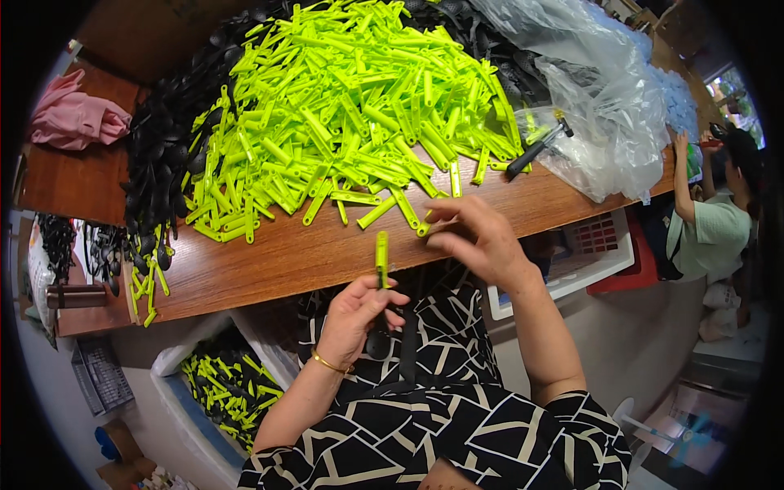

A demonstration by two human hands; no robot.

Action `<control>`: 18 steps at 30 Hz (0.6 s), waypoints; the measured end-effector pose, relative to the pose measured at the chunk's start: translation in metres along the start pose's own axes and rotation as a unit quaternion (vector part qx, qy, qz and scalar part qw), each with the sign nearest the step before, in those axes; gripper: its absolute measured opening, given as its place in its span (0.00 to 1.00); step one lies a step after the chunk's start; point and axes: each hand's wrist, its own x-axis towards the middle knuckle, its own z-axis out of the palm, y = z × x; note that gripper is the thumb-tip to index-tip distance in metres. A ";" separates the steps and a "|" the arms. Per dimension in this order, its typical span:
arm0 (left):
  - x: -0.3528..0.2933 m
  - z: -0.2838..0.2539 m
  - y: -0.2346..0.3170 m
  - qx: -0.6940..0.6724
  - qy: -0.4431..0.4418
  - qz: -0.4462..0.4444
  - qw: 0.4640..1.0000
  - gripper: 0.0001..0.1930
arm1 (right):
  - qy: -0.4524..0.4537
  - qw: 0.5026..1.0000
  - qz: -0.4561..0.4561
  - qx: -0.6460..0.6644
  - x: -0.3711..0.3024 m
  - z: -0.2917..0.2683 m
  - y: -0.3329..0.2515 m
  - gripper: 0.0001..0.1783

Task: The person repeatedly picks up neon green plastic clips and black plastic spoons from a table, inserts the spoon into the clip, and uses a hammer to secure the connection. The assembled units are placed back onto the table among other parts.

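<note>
My left hand (355, 316), with a gold-coloured bangle at its wrist, grips a slim neon yellow-green plastic handle piece (381, 251) held upright in front of the table edge. A black part joins its lower end, and a rounded black head (378, 343) shows under my fingers. My right hand (482, 241) is over the table's front edge, its fingers bent and apart. Its fingertips are close to a loose neon piece (424, 228); contact is hard to make out. Behind both hands spreads a big heap of neon handle pieces (351, 106) on the wooden table (269, 269).
Black plastic pieces (159, 155) are piled left of the heap. A black-handled tool (531, 155) lies by clear plastic sheeting (604, 114) on the right. Below stand a bin of neon-and-black pieces (224, 380) and a white crate (625, 253). Another person (710, 224) works far right.
</note>
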 end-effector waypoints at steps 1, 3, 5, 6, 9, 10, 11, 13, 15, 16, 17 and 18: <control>0.000 -0.001 -0.004 0.001 0.025 -0.001 1.000 0.15 | 0.034 0.996 -0.033 -0.075 0.003 -0.006 0.010 0.20; -0.001 -0.006 -0.012 0.002 0.076 -0.007 0.997 0.16 | 0.062 0.968 -0.082 -0.229 0.013 -0.019 0.027 0.18; 0.004 -0.005 -0.023 0.009 0.083 0.001 0.997 0.16 | 0.052 0.966 -0.058 -0.245 0.013 -0.024 0.037 0.17; 0.008 -0.002 -0.025 0.010 0.079 0.009 0.997 0.16 | 0.042 0.963 -0.069 -0.258 0.012 -0.022 0.040 0.17; 0.013 0.011 -0.024 -0.006 0.090 0.009 0.996 0.15 | 0.023 0.955 -0.100 -0.278 0.011 -0.017 0.042 0.16; 0.013 0.013 -0.022 -0.015 0.093 0.003 0.995 0.15 | 0.023 0.956 -0.109 -0.272 0.011 -0.014 0.037 0.16; 0.013 0.015 -0.022 -0.025 0.097 -0.003 0.995 0.15 | 0.024 0.957 -0.117 -0.266 0.009 -0.013 0.034 0.16; 0.014 0.015 -0.023 -0.020 0.104 0.008 0.994 0.15 | -0.004 0.958 -0.117 -0.261 0.009 -0.010 0.034 0.16; 0.014 0.016 -0.024 -0.015 0.107 0.015 0.994 0.15 | 0.019 0.961 -0.117 -0.249 0.013 -0.007 0.033 0.17; 0.013 0.016 -0.023 -0.011 0.107 0.016 0.994 0.15 | 0.058 0.961 -0.122 -0.242 0.018 -0.010 0.039 0.16; 0.014 0.016 -0.022 -0.008 0.108 0.018 0.994 0.15 | 0.074 0.959 -0.111 -0.250 0.027 -0.013 0.043 0.15; 0.014 0.016 -0.023 -0.007 0.109 0.020 0.994 0.15 | 0.088 0.957 -0.098 -0.259 0.037 -0.015 0.047 0.14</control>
